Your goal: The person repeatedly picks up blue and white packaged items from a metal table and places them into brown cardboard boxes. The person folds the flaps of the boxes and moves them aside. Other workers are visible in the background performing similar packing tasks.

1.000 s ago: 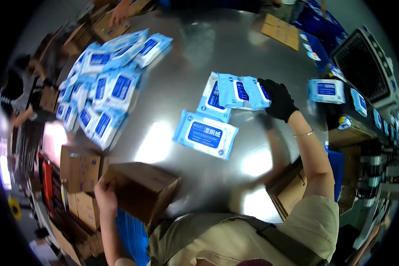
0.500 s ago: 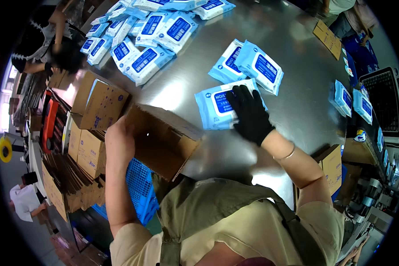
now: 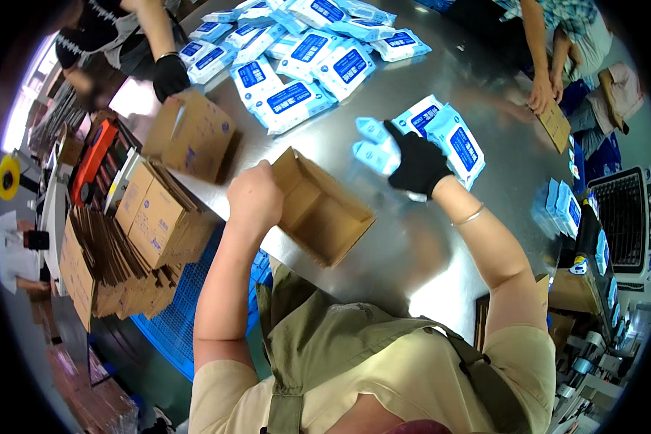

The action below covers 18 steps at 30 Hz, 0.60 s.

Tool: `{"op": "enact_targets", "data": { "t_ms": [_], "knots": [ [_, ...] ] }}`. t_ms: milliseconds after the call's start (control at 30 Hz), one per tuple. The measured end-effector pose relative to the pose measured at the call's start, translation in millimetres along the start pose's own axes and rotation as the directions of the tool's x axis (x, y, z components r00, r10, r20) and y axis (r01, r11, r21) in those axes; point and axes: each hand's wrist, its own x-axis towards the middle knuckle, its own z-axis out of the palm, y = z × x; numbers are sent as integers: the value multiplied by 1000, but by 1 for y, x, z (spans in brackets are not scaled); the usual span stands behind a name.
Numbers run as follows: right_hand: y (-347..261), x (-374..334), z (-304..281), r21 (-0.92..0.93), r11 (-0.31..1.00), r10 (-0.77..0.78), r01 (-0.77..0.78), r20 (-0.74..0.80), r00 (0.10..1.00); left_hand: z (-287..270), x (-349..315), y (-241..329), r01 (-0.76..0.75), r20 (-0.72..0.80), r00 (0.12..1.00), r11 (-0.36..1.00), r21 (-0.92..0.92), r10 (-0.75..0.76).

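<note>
My bare left hand [image 3: 255, 192] is closed over the near-left wall of an open brown carton [image 3: 342, 197]. That carton is tilted toward me on the metal table, and its visible inside holds nothing. To its right, my black-gloved right hand [image 3: 419, 160] grips a light-blue and white pack of wet wipes [image 3: 375, 148]. The pack is tipped up so its folded end shows; the glove covers the rest. Just beyond the glove lie two more wipes packs, one [image 3: 419, 116] partly under the other [image 3: 459, 147].
A heap of wipes packs [image 3: 307, 54] covers the far left of the table. Another carton [image 3: 189, 137] stands left, near a co-worker's gloved hand [image 3: 170, 77]. Flattened cartons [image 3: 123, 267] are stacked above a blue crate [image 3: 173, 311]. At far right a co-worker's hands [image 3: 545, 90] touch a carton [image 3: 554, 124].
My right hand has lifted and tipped up the wipes pack it was lying on. My left hand has moved the open carton rightward in view. The co-worker at left has reached toward the other carton.
</note>
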Motion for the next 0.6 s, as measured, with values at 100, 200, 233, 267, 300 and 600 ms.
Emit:
{"op": "enact_targets", "data": {
  "t_ms": [100, 200, 233, 267, 300, 600],
  "knots": [
    [49, 1, -5, 397, 917, 87, 34, -284, 955, -5, -4, 16, -29, 22, 999, 999, -21, 29],
    [16, -37, -35, 793, 420, 38, 442, -502, 864, -1, -13, 23, -15, 33, 999, 993, -116, 19],
    [-8, -55, -47, 790, 284, 47, 543, -577, 816, 3, -15, 24, -24, 29, 999, 991, -132, 28],
    [-17, -65, -47, 603, 466, 10, 647, -735, 678, 4, -16, 24, -41, 23, 999, 988, -146, 45],
    [-32, -79, -47, 516, 601, -45, 611, -741, 670, 4, -15, 24, -53, 32, 998, 984, -172, 59],
    [-87, -76, 8, -104, 934, -346, 341, -30, 938, 20, -49, 2, -292, -286, 949, 712, -638, 133]
  ]
}}
